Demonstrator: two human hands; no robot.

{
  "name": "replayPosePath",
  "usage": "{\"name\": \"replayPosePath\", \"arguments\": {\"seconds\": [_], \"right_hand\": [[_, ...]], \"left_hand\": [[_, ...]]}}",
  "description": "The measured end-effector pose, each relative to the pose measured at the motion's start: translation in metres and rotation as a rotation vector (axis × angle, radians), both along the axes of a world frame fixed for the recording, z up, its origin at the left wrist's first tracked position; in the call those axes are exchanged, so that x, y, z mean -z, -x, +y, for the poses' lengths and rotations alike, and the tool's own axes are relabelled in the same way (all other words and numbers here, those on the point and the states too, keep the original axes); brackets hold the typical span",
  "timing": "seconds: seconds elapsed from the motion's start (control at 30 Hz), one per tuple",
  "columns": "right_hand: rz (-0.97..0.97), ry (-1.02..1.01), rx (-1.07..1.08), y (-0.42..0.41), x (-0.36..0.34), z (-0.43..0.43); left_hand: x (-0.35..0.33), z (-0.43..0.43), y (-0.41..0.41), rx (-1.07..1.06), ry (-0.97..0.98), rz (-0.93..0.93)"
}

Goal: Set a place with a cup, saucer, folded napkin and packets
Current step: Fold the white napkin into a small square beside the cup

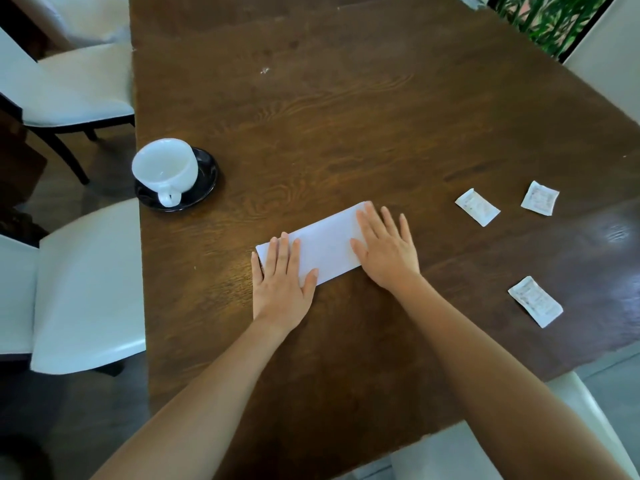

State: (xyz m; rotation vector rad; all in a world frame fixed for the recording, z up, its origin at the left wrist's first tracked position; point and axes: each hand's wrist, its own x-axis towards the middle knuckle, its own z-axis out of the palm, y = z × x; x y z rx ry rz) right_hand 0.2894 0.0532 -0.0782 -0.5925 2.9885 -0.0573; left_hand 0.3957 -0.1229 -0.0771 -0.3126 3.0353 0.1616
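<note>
The left hand (282, 285) is lying flat, fingers extended, pressing on the near-left end of the folded napkin (325, 245). The right hand (388, 251) is lying flat with fingers spread, pressing on the far-right end. Neither hand is gripping anything. The napkin is resting as a long white rectangle on the wooden table (346, 116), angled from near-left to far-right. The white cup (166, 168) is sitting on the dark saucer (207, 181) at the left edge of the table, handle pointing toward the near side. Three packets are lying well apart on the right: one (477, 206) nearest the napkin, one (540, 198) farther right, one (535, 301) nearer.
</note>
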Motion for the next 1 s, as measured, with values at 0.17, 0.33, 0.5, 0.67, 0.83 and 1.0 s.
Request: {"name": "replayPosePath", "arguments": {"seconds": [0.17, 0.33, 0.5, 0.67, 0.83, 1.0], "right_hand": [[-0.026, 0.016, 0.021, 0.002, 0.000, 0.007], [-0.211, 0.112, -0.014, 0.011, -0.009, 0.014], [-0.155, 0.484, 0.262, 0.017, -0.030, 0.025], [-0.387, 0.499, 0.395, 0.024, -0.048, 0.001], [-0.589, 0.531, 0.524, 0.036, -0.059, -0.009], [-0.633, 0.579, 0.567, 0.033, -0.056, -0.005]], "left_hand": [[0.002, -0.001, 0.002, -0.003, 0.003, -0.015], [-0.008, -0.009, -0.002, 0.099, -0.043, -0.076], [-0.034, -0.024, -0.018, -0.449, -0.654, 0.292], [-0.053, -0.031, 0.003, -0.976, -1.168, 0.190], [-0.057, -0.041, 0.014, -0.980, -1.241, 0.001], [-0.054, -0.039, 0.010, -0.933, -1.193, 0.015]]}}
